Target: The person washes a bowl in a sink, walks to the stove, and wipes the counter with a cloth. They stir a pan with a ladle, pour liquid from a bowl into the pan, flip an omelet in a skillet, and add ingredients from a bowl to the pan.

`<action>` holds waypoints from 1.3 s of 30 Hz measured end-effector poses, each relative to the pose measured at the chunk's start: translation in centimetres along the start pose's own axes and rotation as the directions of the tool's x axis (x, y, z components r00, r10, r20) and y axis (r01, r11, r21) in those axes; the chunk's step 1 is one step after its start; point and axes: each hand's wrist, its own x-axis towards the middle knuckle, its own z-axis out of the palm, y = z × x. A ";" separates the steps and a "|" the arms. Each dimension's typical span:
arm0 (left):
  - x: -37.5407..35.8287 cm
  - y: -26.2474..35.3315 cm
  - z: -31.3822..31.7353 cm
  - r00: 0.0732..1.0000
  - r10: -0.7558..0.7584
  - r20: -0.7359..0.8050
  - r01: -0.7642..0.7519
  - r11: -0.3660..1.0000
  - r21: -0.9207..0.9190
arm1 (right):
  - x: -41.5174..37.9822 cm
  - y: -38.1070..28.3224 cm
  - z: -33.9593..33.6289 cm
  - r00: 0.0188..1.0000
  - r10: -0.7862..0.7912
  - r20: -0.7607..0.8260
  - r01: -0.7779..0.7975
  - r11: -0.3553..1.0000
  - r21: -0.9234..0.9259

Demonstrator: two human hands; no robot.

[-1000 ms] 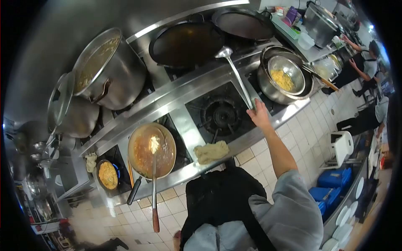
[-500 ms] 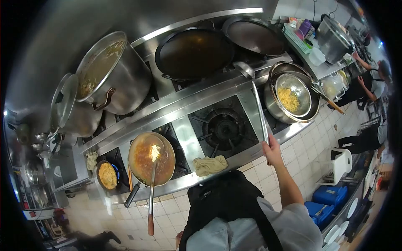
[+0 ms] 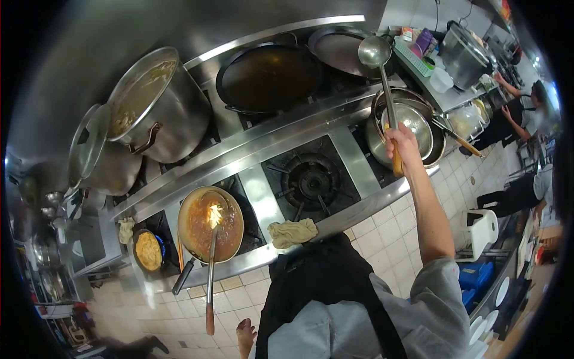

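My right hand (image 3: pixel 405 149) is closed round the wooden end of a long-handled ladle (image 3: pixel 388 99). The ladle's bowl is raised over the edge of the far right wok (image 3: pixel 344 52). Below the hand sit nested metal bowls and a strainer (image 3: pixel 418 128), partly hidden by it. My left hand (image 3: pixel 246 335) hangs low near my apron, fingers loosely bent and apart, holding nothing. A pan of reddish-brown sauce (image 3: pixel 197 239) stands on the front burner, with a second ladle (image 3: pixel 211 272) resting in it. Left of it, a small pan (image 3: pixel 149 251) with yellow-orange food sits over a blue flame.
Large stockpots (image 3: pixel 173 113) and a dark wok of liquid (image 3: pixel 269 78) line the back. A folded cloth (image 3: pixel 292 233) lies on the stove's front edge beside a burner (image 3: pixel 313 184). Other people (image 3: pixel 520 116) stand at the right, near a white stool (image 3: pixel 481 230).
My right hand has moved up and away with the ladle, its bowl now farther back and facing up. The strainer's yellow food is mostly covered. My left hand has come further into view.
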 end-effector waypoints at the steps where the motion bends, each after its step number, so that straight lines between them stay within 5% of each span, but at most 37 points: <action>1: 0.0 -1.0 -0.1 0.999 -0.016 -0.035 0.016 1.000 0.000 | 0.8 -0.2 0.4 1.000 -0.003 -0.027 0.003 1.000 -0.005; 4: 2.6 -8.6 -3.7 0.993 -0.052 -0.106 0.053 0.999 -0.001 | 3.0 -0.6 0.3 0.998 0.056 0.009 -0.056 0.997 -0.051; 7: 5.0 -13.8 -2.2 0.990 0.094 -0.102 -0.095 0.996 0.001 | 4.8 -0.5 0.4 0.995 0.096 0.025 -0.094 0.993 -0.074; 8: 4.3 -14.6 -2.3 0.988 0.117 -0.106 -0.101 0.984 0.144 | 5.4 -0.3 0.5 0.994 0.098 0.049 -0.094 0.992 -0.081; 9: 3.8 -15.0 -2.2 0.985 0.140 -0.106 -0.105 0.953 0.285 | 5.8 -0.2 0.7 0.994 0.098 0.057 -0.093 0.992 -0.082; 21: 2.1 -16.8 0.1 0.983 0.144 -0.114 -0.124 0.979 0.163 | 8.3 0.4 1.1 0.987 0.140 0.082 -0.136 0.989 -0.048; 29: 2.0 -16.6 1.1 0.981 0.169 -0.097 -0.159 0.982 0.104 | 8.8 -2.4 -0.1 0.935 0.253 0.248 -0.341 0.832 0.438; 39: 2.0 -16.0 3.0 0.977 0.181 -0.114 -0.170 0.981 0.096 | 7.0 -5.1 -1.8 0.906 0.240 0.349 -0.402 0.747 0.529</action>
